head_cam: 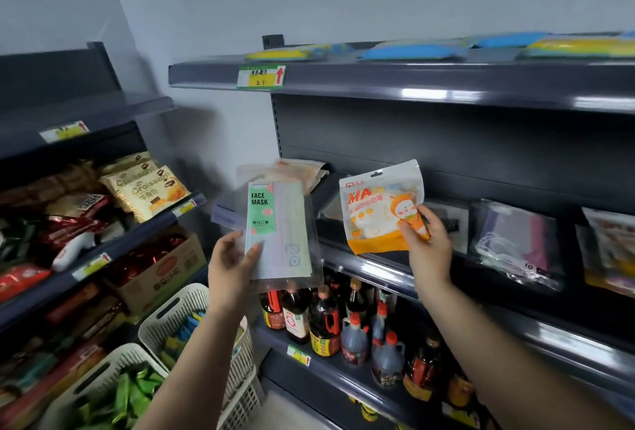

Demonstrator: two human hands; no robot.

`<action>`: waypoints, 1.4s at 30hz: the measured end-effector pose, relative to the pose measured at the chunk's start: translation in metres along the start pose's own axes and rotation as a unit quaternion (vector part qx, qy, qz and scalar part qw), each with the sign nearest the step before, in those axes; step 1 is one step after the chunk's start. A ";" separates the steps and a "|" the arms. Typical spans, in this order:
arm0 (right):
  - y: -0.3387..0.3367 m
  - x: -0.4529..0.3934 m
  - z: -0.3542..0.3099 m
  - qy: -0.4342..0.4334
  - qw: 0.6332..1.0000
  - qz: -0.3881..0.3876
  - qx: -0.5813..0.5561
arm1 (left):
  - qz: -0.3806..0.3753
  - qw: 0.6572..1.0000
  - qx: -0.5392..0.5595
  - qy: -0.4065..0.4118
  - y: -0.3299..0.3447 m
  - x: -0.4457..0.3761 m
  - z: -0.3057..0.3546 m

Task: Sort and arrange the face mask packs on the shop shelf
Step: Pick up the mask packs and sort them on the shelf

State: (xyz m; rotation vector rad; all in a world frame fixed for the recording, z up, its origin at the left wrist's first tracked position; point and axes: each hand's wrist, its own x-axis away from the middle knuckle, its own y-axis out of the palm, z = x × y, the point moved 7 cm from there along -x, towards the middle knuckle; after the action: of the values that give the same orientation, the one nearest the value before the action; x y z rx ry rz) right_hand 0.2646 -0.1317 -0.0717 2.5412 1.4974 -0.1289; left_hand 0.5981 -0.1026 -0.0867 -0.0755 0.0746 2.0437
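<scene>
Head view: right hand [427,240] pinches the orange cartoon mask pouch [381,209] by its lower right corner, upright, just before the middle shelf's front edge [374,271]. Left hand [228,263] grips a stack of clear packs fronted by the green FACE MASK pack [275,230], long axis vertical, off the shelf's left end (more packs [515,240] lie rightward). The right hand is nearer the bare shelf spot behind the pouch, so I judge it places first.
</scene>
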 end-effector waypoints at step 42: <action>0.298 -0.133 0.091 0.077 0.898 -0.061 0.429 | -0.177 0.983 0.032 -0.034 0.001 -0.306 -0.023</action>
State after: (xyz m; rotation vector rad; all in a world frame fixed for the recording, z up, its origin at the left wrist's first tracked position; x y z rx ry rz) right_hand 0.4621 -0.4050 -0.1025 3.1463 1.9849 -0.7870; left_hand 0.7372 -0.3759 -0.0832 0.0208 0.0770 1.6849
